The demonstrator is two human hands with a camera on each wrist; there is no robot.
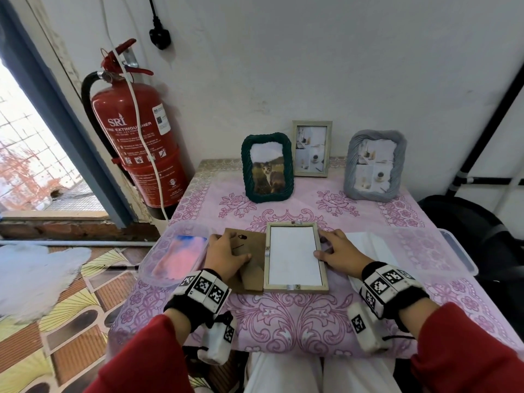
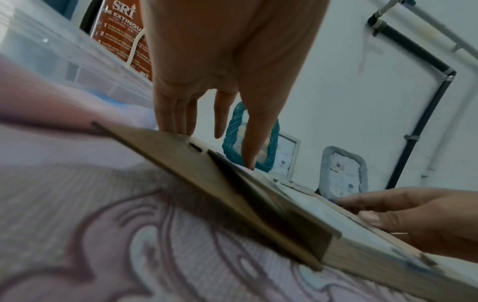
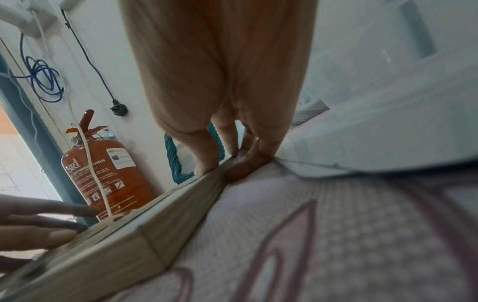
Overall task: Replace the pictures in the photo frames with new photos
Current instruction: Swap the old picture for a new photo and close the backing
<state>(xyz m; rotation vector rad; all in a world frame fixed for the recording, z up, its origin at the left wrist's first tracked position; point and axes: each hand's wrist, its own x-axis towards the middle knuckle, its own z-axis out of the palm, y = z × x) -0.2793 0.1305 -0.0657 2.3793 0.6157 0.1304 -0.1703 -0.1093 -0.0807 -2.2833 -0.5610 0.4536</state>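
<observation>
A light wooden frame (image 1: 323, 286) (image 3: 155, 235) lies face down on the table, with a white photo back (image 1: 293, 256) showing inside it. Left of it lies its brown backing board (image 1: 249, 275) (image 2: 207, 173) with a fold-out stand, its right edge overlapping the frame. My left hand (image 1: 226, 253) (image 2: 214, 143) rests on the board with straight fingers. My right hand (image 1: 337, 251) (image 3: 227, 163) holds the frame's right edge, thumb on the rim, fingers curled against its outer side.
Three frames stand at the back: a dark green one with a cat photo (image 1: 268, 168), a small wooden one (image 1: 312, 148), a grey one (image 1: 374, 165). A clear tub (image 1: 178, 253) with a pink-blue picture sits left. White sheets (image 1: 368, 245) lie right. A fire extinguisher (image 1: 139, 143) stands beyond the table's left edge.
</observation>
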